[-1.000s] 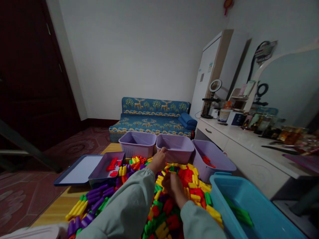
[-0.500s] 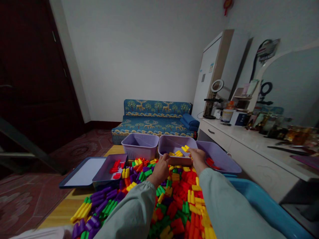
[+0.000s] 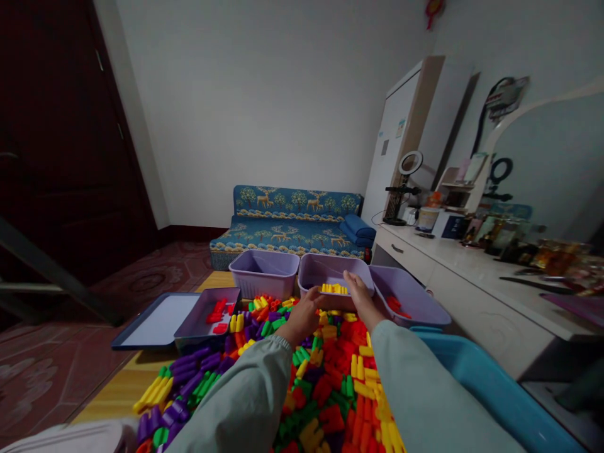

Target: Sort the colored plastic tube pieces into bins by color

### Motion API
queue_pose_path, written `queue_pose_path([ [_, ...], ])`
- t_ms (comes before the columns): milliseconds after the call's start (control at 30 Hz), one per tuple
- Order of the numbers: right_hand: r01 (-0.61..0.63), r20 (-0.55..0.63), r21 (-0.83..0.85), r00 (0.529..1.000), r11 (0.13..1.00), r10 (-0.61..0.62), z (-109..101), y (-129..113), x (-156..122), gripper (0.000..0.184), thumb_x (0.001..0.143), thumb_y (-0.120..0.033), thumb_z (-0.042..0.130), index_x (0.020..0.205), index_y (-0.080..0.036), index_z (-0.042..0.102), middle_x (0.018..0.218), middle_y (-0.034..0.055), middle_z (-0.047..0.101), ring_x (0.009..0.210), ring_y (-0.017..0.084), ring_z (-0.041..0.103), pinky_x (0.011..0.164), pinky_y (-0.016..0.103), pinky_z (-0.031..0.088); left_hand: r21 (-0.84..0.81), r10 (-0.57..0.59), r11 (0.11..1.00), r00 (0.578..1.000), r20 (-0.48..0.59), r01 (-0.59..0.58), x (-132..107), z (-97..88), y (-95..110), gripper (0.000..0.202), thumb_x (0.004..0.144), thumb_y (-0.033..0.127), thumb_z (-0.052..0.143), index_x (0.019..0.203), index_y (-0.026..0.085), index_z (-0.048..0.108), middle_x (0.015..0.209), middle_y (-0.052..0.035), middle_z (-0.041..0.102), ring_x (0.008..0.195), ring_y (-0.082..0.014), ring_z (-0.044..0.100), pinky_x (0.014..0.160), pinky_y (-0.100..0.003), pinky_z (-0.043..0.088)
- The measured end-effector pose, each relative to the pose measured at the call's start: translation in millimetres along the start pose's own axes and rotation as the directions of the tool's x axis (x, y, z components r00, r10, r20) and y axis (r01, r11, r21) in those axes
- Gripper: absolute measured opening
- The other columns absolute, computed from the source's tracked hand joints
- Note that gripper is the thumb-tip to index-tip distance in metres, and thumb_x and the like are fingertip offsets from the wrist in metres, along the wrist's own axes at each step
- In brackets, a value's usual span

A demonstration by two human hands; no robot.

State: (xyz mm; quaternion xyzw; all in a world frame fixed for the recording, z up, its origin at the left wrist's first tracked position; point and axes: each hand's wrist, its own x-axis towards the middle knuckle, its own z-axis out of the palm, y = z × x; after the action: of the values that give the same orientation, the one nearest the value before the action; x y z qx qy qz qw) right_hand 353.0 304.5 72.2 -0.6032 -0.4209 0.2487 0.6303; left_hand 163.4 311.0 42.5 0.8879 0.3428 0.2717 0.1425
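A light purple bin stands in the middle of the far row, with several yellow toy blocks lined up inside it. My left hand is at the bin's near left corner, its fingers bent over the rim and partly hidden. Over the bin's near right side, my right hand has its fingers stretched out beside the yellow blocks, and I see nothing held in it. Below both hands spreads a heap of red, yellow, green and purple blocks.
Another purple bin stands to the left; a third bin on the right holds red pieces. Red blocks lie in a shallow tray, beside a blue-edged lid. A blue tub is at the right, near a white dresser.
My right hand has moved left over the middle bin and let go of a yellow block, which now lies among the others there. My left hand remains at the rim.
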Motion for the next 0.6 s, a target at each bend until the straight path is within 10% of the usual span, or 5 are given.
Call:
queue_pose_path([
  [333, 0.213, 0.183, -0.499, 0.973, 0.84, -0.137, 5.4, -14.0, -10.4, 0.042, 0.082, -0.047, 0.053, 0.105, -0.015, 0.066, 0.109, 0.0132, 0.068, 0.108, 0.027, 0.059, 0.097, 0.039, 0.04, 0.059, -0.162, 0.986, 0.986, 0.047, 0.159, -39.4, -17.9, 7.5, 0.048, 0.077, 0.011, 0.05, 0.123, 0.02, 0.059, 0.142, -0.0109, 0.042, 0.127, -0.025, 0.046, 0.105, -0.036, 0.039],
  [600, 0.358, 0.161, -0.428, 0.934, 0.83, -0.32, 28.7, 10.7, -71.9, 0.038, 0.082, -0.042, 0.047, 0.1, -0.014, 0.065, 0.102, 0.0144, 0.068, 0.098, 0.025, 0.062, 0.091, 0.039, 0.045, 0.173, -0.317, 0.939, 0.942, 0.109, 0.296, -100.3, -11.4, -9.6, 0.06, 0.072, 0.021, 0.058, 0.131, 0.019, 0.052, 0.143, -0.0143, 0.04, 0.132, -0.0301, 0.037, 0.108, -0.042, 0.03],
])
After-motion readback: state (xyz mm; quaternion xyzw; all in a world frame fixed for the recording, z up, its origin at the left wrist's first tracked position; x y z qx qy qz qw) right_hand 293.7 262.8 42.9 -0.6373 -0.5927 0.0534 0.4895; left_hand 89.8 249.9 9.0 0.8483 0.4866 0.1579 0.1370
